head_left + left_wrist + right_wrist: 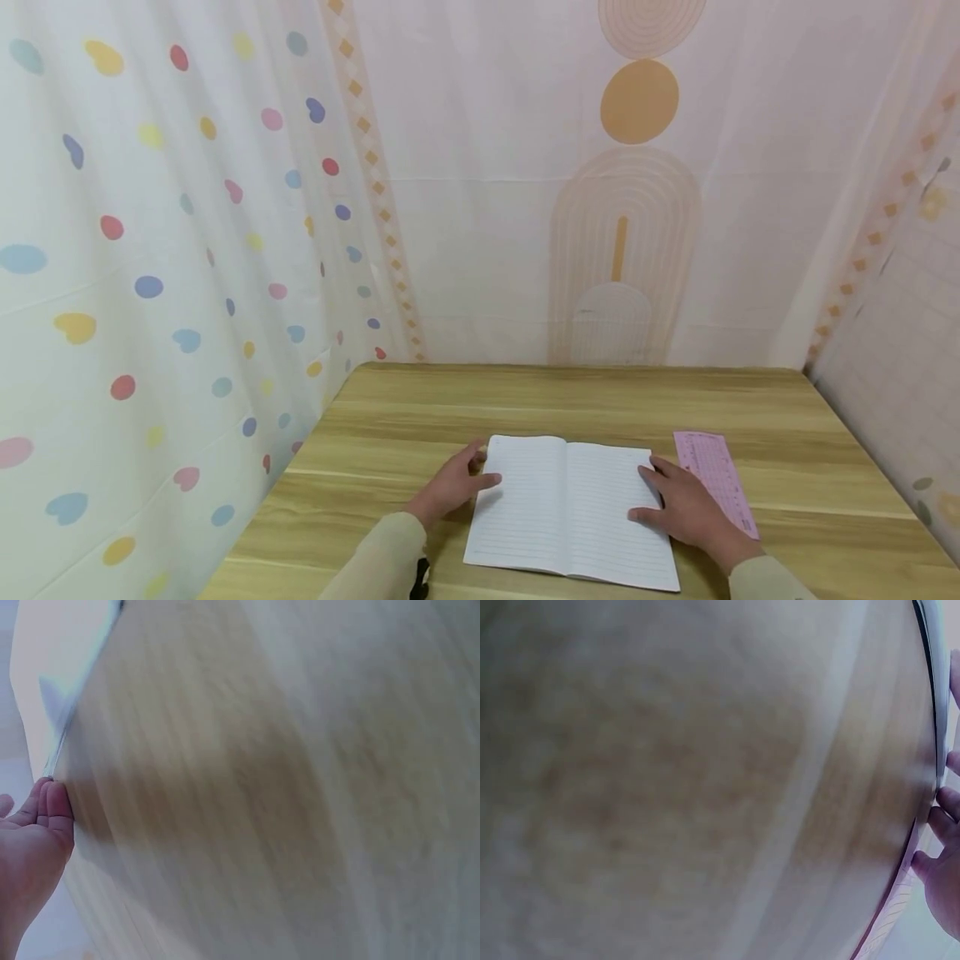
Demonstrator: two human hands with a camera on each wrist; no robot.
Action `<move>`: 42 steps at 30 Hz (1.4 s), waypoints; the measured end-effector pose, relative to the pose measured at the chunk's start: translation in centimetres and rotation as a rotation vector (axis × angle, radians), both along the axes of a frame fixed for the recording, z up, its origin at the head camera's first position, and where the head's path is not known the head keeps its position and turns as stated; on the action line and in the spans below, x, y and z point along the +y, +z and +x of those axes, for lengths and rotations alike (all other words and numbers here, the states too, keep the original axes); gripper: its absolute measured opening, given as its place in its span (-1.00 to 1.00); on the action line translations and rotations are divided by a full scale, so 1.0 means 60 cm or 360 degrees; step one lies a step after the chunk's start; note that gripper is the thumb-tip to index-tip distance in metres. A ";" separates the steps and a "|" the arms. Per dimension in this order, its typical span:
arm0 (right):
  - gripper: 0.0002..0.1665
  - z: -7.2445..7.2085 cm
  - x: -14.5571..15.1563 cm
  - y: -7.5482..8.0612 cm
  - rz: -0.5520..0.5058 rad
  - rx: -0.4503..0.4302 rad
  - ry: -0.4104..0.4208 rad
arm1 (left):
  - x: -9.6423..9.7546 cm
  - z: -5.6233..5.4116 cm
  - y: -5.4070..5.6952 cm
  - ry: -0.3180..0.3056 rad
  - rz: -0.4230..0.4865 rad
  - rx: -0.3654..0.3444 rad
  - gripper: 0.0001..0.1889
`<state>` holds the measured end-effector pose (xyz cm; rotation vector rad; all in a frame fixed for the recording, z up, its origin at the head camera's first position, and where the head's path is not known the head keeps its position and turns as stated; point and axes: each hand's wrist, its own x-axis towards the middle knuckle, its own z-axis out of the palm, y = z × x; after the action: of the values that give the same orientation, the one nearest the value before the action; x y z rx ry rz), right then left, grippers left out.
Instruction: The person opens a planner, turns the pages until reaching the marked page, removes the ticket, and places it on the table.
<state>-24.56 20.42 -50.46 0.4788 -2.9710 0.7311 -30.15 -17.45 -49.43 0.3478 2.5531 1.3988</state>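
Note:
An open notebook (525,500) with blank ruled pages lies flat on the wooden table. At its left edge is my left hand (452,482), thumb stretched over the left page and a shadow beneath it. In the left wrist view, fingertips of the left hand (37,832) meet the edge of the notebook (56,660). My right hand (686,504) rests on the right page's outer edge with fingers spread and thumb on the paper. The right wrist view catches only part of the right hand (941,855), beside the notebook's edge (935,690).
A pink printed ruler-like sheet (712,471) lies right of the notebook, partly behind the right hand. The wooden table (600,400) ends at a patterned curtain (480,208) at the back. A dotted curtain (187,292) hangs along the left side.

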 end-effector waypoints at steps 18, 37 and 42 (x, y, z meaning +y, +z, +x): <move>-0.04 -0.001 0.001 -0.006 -0.0005 0.0055 0.0020 | 0.039 -0.001 0.004 0.0024 0.0423 -0.0222 -0.12; -0.32 -0.012 0.024 0.016 -0.0117 -0.0074 0.0162 | 0.014 -0.002 0.017 0.0090 0.0508 -0.0097 -0.14; -0.33 -0.014 0.029 0.020 -0.0203 -0.0183 0.0171 | 0.019 -0.004 0.032 0.0030 0.0603 -0.0090 -0.31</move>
<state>-25.41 22.17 -49.24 0.6114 -2.9969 0.9837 -30.41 -16.32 -47.51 0.3370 2.2431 1.8713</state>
